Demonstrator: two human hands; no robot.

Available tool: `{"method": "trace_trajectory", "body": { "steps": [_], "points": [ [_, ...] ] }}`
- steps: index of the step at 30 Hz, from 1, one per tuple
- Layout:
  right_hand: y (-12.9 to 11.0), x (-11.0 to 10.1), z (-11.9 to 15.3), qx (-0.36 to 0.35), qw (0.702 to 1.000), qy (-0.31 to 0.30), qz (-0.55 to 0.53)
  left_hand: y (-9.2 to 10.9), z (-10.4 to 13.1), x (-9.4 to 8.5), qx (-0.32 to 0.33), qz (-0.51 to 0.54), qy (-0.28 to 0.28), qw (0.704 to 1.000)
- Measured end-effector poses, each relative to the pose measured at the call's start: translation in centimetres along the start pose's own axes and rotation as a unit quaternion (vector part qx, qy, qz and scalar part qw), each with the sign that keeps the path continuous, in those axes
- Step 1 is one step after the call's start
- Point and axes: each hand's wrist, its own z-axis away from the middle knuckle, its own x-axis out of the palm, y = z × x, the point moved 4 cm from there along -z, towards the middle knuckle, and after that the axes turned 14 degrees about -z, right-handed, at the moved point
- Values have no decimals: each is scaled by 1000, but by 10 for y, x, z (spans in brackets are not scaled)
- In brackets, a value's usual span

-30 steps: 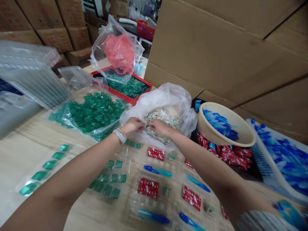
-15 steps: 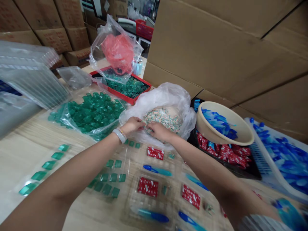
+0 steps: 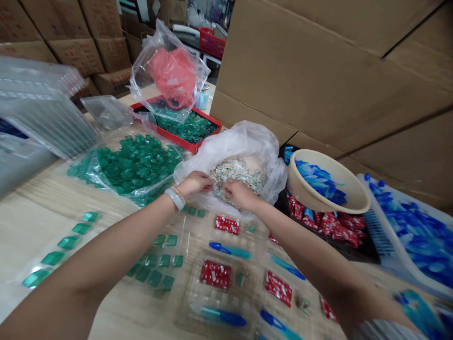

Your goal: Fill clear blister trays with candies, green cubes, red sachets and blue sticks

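White, crinkled plastic is folding open around a heap of small pale sachets (image 3: 236, 174), and both hands are working at the near edge of that bag (image 3: 244, 139). The left hand (image 3: 193, 182), a white bracelet at its wrist, is curling its fingers narrowly at the heap's left rim; the right hand (image 3: 240, 193) is lying on the sachets just beside it, fingers bent down into them. Whether either hand is actually pinching a sachet I cannot tell, since the fingertips are sinking among the packets.

The step in hand looks like picking sachets from the heap. Clear trays (image 3: 226, 264) are lying on the table (image 3: 28, 226) directly below the wrists, already carrying red packets (image 3: 215, 274), blue tools (image 3: 229, 249) and green squares (image 3: 159, 264). Any next move would be calling for a clean pinch of a single sachet, as they are lying tangled and overlapping, and then a short draw back toward the trays without dragging the loose bag along.

To the left, a clear bag of green squares (image 3: 130, 163) is sitting near the left forearm; behind it a red tray (image 3: 184, 130) is holding more. To the right, a beige bowl (image 3: 325, 186) of blue pieces is resting over a bin of red packets (image 3: 336, 226).
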Motion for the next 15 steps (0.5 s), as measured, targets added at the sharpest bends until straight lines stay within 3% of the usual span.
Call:
{"method": "trace_trajectory", "body": {
  "steps": [4, 8, 12, 15],
  "points": [
    [9, 2, -15, 41, 994, 32, -97, 1, -2, 1, -22, 17, 5, 1000],
    [1, 11, -23, 30, 997, 14, -64, -1, -5, -2, -44, 8, 27, 999],
    [-5, 15, -11, -17, 999, 1, -39, -3, -5, -4, -53, 2, 19, 998],
    [5, 4, 3, 8, 998, 60, -31, -2, -5, -3, -52, 10, 3, 999]
  ]
}}
